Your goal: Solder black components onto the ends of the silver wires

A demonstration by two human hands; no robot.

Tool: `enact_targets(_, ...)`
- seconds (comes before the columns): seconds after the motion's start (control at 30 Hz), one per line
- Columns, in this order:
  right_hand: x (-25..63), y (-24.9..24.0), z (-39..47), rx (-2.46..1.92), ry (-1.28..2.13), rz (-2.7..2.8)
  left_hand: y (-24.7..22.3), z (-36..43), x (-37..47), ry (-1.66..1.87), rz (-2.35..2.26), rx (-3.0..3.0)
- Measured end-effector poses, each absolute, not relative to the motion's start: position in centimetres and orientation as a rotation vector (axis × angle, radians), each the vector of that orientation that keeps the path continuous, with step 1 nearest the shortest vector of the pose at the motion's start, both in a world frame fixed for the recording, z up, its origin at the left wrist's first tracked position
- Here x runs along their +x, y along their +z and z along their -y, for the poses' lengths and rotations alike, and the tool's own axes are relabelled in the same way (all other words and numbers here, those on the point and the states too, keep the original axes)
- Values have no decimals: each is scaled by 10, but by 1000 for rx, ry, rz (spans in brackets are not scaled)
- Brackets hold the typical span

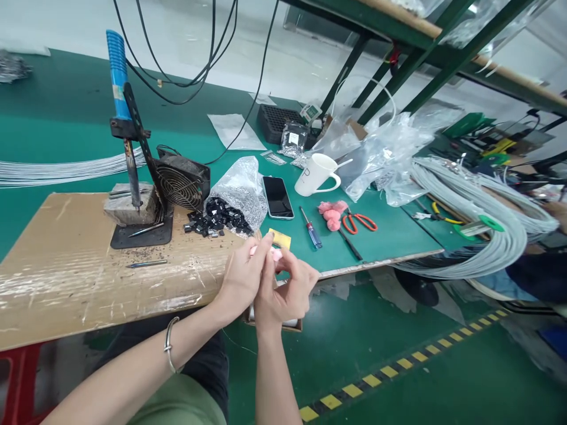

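Note:
Above the front edge of the workbench, my left hand and my right hand meet with fingers closed. Between their fingertips shows a small, soft pink piece, perhaps a finger cot; whether it sits on a finger I cannot make out. Just behind the fingers lies a flat yellow piece. Beyond it to the left, a clear bag spills small black connector-like parts onto the cardboard. A pile of similar pink pieces rests farther right.
A blue-handled soldering iron stands upright in its holder, beside a small fan. Behind my hands are a phone and a white mug. A screwdriver, red-handled scissors and coiled grey cables lie to the right.

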State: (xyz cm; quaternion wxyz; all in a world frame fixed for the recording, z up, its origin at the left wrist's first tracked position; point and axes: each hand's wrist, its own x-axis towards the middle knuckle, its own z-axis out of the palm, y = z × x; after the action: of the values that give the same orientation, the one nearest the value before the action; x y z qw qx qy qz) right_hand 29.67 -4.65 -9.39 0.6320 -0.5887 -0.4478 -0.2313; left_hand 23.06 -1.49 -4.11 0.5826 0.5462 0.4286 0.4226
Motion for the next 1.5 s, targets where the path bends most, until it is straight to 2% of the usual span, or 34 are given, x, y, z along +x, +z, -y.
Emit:
enact_targets(0.2, 298, -99, 50, -1306, -527, 1136, -29, 8, 225, 931, -934, 1162)
enact_targets(0.8, 308, -60, 83, -1468, -62, 1225, -24, 16, 222, 941, -1012, 1492)
enact_targets(1.0, 310, -70, 73, -1457, 93, 1020, -32, 10, 224, 913, -1000, 1388)
enact_targets(1.2, 319, -77, 67, -1374, 454, 996, -37, 2, 226, 904, -989, 1269)
enact_targets(1.5, 327, -80, 62, -1324, 588, 907, -44, 5, 221, 841, -933, 1215)
